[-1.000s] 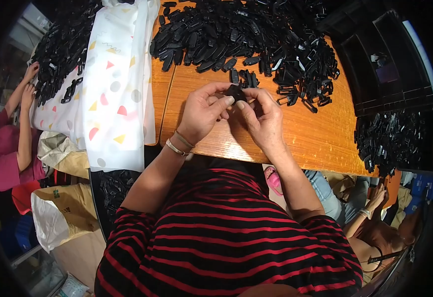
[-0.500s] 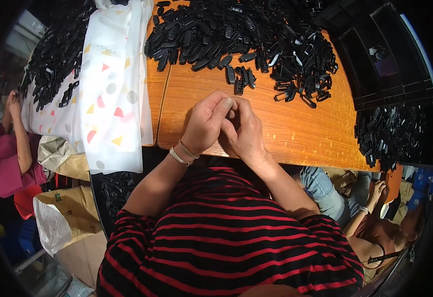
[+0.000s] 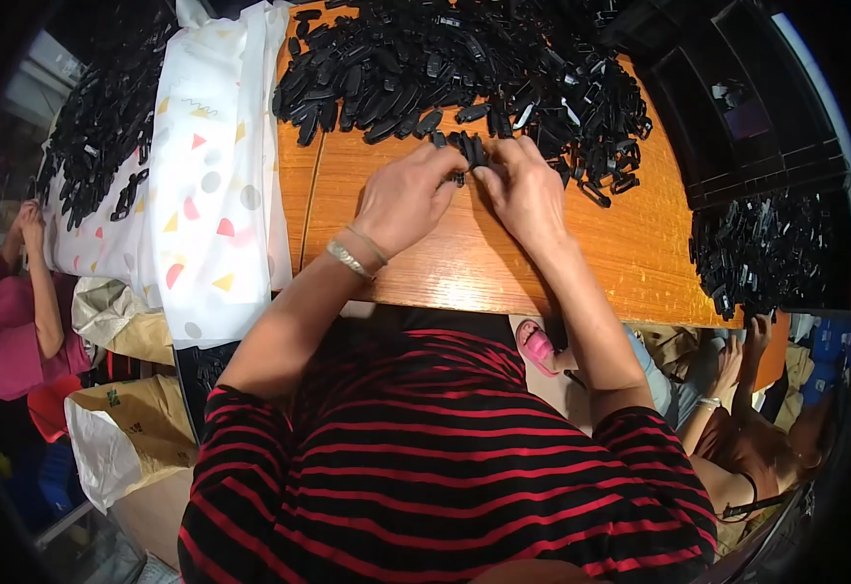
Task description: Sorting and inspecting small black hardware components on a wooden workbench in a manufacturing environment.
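While my left hand (image 3: 404, 200) and my right hand (image 3: 526, 190) meet fingertip to fingertip over the wooden table (image 3: 464, 263), I pinch a small black plastic piece (image 3: 470, 153) between them, both sets of fingers closed on it, right at the near edge of the big heap of black plastic parts (image 3: 464, 68). That heap spreads just beyond my fingers and crowds the far side of the board; a few loose pieces lie just to the right of my right hand, touching nothing I hold. On my left wrist sits a metal bracelet (image 3: 351, 258). Well off to the left of my left hand, a white cloth with coloured shapes (image 3: 211, 185) hangs over the table edge, and past it lies another pile of black parts (image 3: 104, 127). Farther left, another person's arm in a pink sleeve (image 3: 7, 341) reaches up toward that pile. To the right of my right hand, beyond the table corner, a dark tray holds more black parts (image 3: 757, 253). Below my left elbow stands a brown paper sack (image 3: 143, 428).
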Motion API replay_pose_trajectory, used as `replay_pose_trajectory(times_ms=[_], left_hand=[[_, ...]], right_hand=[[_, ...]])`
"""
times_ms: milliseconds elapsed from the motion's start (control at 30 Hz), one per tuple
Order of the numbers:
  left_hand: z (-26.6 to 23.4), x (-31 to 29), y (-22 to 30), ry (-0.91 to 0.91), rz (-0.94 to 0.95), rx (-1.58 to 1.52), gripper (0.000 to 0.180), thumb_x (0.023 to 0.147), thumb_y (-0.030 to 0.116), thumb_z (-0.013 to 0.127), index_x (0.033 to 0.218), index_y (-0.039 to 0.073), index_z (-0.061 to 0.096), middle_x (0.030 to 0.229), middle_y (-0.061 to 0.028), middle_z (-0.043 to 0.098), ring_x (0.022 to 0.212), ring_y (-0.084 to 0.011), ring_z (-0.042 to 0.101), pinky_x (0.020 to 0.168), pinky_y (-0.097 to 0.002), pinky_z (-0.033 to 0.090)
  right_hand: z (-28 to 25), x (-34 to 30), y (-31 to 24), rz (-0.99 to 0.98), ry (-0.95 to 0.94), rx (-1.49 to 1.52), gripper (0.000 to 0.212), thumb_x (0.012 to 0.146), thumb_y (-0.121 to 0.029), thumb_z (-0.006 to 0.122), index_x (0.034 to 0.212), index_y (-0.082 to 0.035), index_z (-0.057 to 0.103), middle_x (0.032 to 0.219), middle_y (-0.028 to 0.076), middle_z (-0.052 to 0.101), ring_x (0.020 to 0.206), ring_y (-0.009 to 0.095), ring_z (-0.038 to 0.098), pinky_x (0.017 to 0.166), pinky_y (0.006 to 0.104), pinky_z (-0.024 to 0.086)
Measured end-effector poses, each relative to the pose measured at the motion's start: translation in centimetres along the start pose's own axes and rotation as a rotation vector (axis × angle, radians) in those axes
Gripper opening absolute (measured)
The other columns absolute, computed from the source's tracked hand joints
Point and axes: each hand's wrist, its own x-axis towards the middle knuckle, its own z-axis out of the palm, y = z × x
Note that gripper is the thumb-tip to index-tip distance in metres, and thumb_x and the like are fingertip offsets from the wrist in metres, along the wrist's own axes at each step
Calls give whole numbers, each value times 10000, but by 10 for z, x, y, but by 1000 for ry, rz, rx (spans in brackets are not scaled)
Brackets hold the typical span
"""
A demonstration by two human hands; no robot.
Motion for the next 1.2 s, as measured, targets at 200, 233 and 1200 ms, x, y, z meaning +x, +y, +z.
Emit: replay_pose_trajectory(times_ms=[200, 233, 1200], left_hand=[[6, 15, -13, -10, 320, 453, 216, 822, 56, 622, 1023, 133, 619, 875, -68, 510, 824, -257, 611, 619, -381, 505], [6, 16, -14, -2, 318, 470, 189, 827, 63, 621, 1004, 129, 610, 889, -65, 518, 825, -255, 613, 616, -378, 505], [21, -6, -15, 60, -107, -401, 195, 888, 93, 677, 1069, 31, 640, 869, 2, 660, 684, -107, 589, 581, -257, 487]], right_hand=[[7, 10, 13, 33, -63, -166, 192, 806, -60, 709, 963, -5, 612, 882, 185, 656, 763, 361, 662, 667, 416, 532], [5, 10, 18, 63, -65, -116, 180, 816, -60, 696, 967, -7, 614, 881, 185, 661, 758, 349, 663, 675, 402, 534], [-15, -31, 10, 64, -60, 5, 197, 864, -136, 712, 994, 1, 655, 920, 144, 619, 751, 286, 643, 667, 353, 508]])
